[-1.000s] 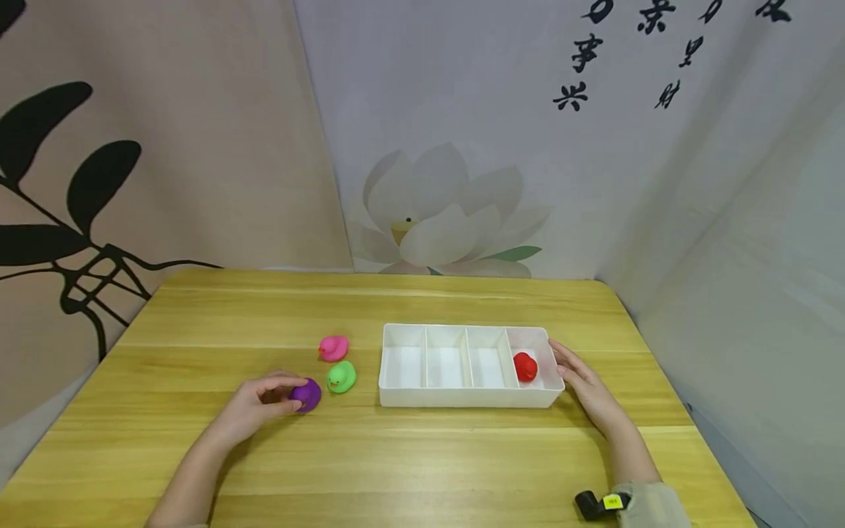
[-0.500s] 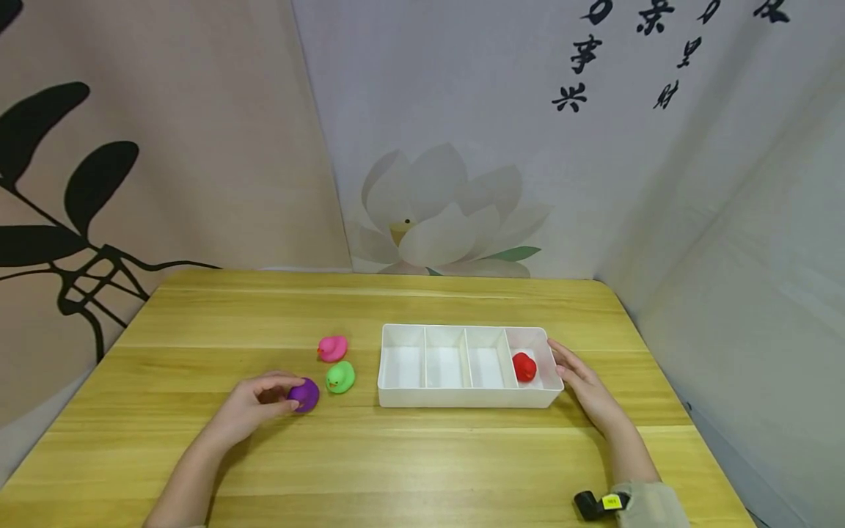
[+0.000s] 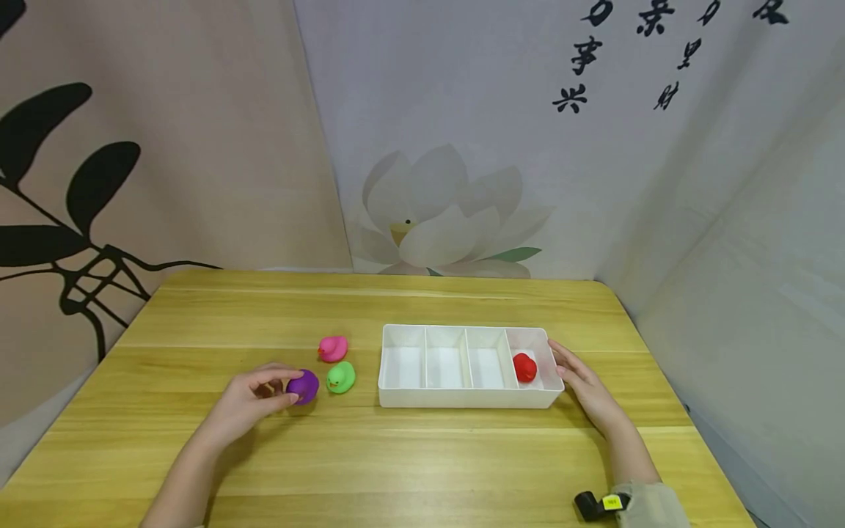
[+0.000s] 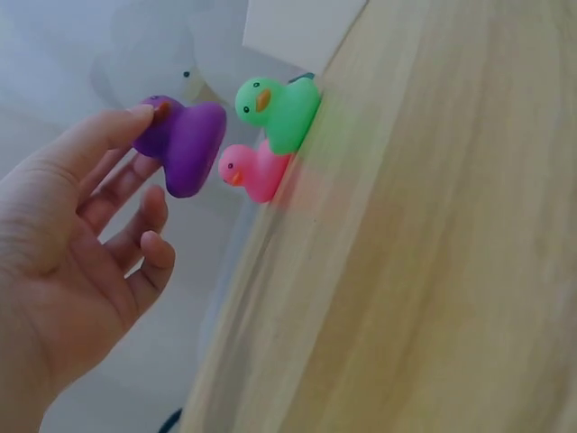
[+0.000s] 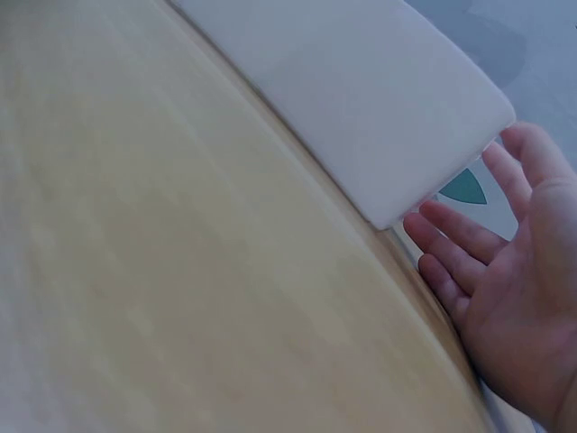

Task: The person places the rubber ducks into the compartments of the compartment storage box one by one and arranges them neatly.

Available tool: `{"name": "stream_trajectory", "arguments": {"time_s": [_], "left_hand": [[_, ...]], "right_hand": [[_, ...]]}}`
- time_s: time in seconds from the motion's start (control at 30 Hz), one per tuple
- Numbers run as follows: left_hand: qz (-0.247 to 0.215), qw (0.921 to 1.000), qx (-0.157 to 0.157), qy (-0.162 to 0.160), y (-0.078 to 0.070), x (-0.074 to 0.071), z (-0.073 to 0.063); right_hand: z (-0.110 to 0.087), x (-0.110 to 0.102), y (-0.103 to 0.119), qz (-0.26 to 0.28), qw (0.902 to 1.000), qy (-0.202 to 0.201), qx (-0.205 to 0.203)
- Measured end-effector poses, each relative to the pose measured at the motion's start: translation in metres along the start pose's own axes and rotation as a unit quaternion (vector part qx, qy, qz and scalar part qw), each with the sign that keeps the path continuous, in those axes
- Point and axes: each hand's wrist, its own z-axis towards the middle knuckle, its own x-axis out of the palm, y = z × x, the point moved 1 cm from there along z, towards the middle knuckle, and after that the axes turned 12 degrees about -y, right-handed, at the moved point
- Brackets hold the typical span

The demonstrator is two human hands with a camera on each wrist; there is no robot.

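Note:
My left hand (image 3: 246, 403) pinches a purple rubber duck (image 4: 191, 144) between thumb and fingers, and in the left wrist view the duck is held up off the table. Just right of it in the head view sit a green rubber duck (image 3: 341, 378) and, behind that, a pink rubber duck (image 3: 333, 348). A white four-part tray (image 3: 436, 398) stands at the middle right, with a red rubber duck (image 3: 524, 367) in its rightmost compartment. My right hand (image 3: 590, 392) rests its relaxed fingertips against the tray's right end, which the right wrist view also shows.
The wooden table (image 3: 429, 469) bears all of this, its back edge meeting a printed cloth backdrop (image 3: 251, 147). A black device with a yellow label (image 3: 610, 502) is fixed at the right sleeve (image 3: 650, 506).
My left hand has lifted the purple duck a little off the table. The right hand, tray and other ducks have stayed where they were.

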Motion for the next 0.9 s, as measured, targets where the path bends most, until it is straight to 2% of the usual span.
{"name": "stream_trajectory", "arguments": {"time_s": [0.3,0.43,0.67,0.9], "left_hand": [[0.002,0.9998,0.017,-0.012,-0.018,0.007,0.005],[-0.005,0.9995,0.03,-0.006,-0.026,0.013,0.008],[-0.015,0.9993,0.031,0.009,-0.038,0.025,0.015],[-0.024,0.9983,0.051,0.012,-0.05,0.037,0.024]], "right_hand": [[0.0,-0.001,0.001,0.002,1.0,-0.004,0.006],[0.0,-0.001,0.0,0.004,1.0,-0.003,0.006],[0.0,0.0,0.001,0.0,1.0,-0.001,0.006],[0.0,0.001,0.003,0.002,1.0,-0.002,0.007]]}}
